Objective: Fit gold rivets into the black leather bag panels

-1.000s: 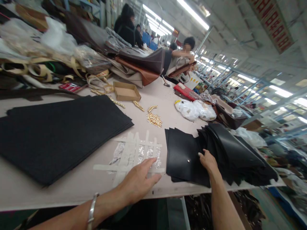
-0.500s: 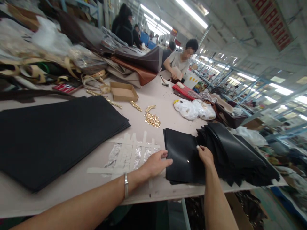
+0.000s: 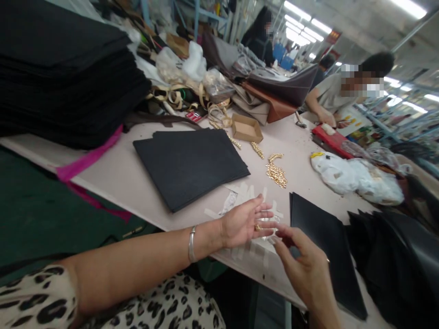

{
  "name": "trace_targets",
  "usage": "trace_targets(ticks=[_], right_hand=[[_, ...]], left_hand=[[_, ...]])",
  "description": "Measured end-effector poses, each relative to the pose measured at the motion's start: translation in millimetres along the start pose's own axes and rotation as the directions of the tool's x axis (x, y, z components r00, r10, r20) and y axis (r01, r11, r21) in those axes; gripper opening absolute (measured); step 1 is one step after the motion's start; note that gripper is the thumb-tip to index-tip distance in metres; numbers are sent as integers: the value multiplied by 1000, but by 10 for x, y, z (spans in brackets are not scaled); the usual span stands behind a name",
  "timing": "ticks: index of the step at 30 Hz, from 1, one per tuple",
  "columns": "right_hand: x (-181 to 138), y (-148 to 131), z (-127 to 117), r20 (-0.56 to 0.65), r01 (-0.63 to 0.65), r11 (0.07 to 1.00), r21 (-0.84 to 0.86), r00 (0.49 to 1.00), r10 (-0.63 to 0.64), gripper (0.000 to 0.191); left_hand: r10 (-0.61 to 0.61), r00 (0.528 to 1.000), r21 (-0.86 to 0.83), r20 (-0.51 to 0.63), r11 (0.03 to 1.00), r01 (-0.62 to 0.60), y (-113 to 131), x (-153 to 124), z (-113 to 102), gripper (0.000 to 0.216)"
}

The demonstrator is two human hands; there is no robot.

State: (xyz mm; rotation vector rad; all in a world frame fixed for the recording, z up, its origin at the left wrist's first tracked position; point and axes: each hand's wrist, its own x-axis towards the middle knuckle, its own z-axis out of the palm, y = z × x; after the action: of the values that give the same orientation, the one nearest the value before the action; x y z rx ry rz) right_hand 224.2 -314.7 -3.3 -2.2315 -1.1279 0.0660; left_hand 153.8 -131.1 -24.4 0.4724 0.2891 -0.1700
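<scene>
Nearby, black sheets (image 3: 322, 242), gold chain (image 3: 276, 174), box (image 3: 247, 130)

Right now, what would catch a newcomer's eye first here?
Probably the gold pieces, glinting in a heap on the pale table. Then the left hand, its palm showing, with the right hand close to its fingers. A magenta strip also stands out, hanging over the table's edge at the picture's left.

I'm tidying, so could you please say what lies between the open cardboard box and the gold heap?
In the head view, a straight gold strand, then a curved gold strand beside the heap.
</scene>
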Motion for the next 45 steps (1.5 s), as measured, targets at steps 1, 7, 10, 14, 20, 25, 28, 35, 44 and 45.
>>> trace_targets(ticks=[1, 7, 10, 14, 20, 25, 28, 35, 44, 45], right_hand=[[35, -133, 115, 23, 66, 997, -27, 998, -65, 26], [268, -437, 535, 91, 248, 967, -62, 966, -242, 20], [356, -458, 550, 150, 303, 949, -83, 945, -289, 16], [476, -510, 458, 174, 365, 924, -117, 923, -342, 12], [636, -666, 448, 321, 463, 886, 18, 837, -443, 25], [713, -742, 542, 329, 478, 876, 62, 819, -470, 26], [756, -770, 571, 327, 474, 874, 104, 814, -481, 23], [786, -786, 615, 394, 430, 895, 114, 808, -438, 26], [674, -860, 630, 361, 490, 871, 16, 810, -462, 27], [661, -876, 638, 360, 499, 867, 5, 808, -467, 25]], left_hand=[[27, 1000, -3, 2, 1000, -27, 21, -45, -28, 60], [115, 993, 91, -28, 990, -112, 159, -270, -193, 52], [153, 985, 141, -76, 980, -142, 219, -370, -304, 40], [204, 968, 310, -144, 939, -151, 264, -502, -461, 23], [192, 974, 425, -120, 896, -125, 326, -642, -565, 21], [200, 975, 410, -95, 901, -145, 363, -745, -628, 28], [216, 974, 399, -67, 901, -172, 358, -793, -694, 31], [229, 969, 426, -93, 888, -170, 331, -810, -782, 36], [307, 938, 397, -161, 890, -223, 251, -790, -721, 39], [312, 935, 401, -169, 888, -224, 245, -793, -715, 38]])
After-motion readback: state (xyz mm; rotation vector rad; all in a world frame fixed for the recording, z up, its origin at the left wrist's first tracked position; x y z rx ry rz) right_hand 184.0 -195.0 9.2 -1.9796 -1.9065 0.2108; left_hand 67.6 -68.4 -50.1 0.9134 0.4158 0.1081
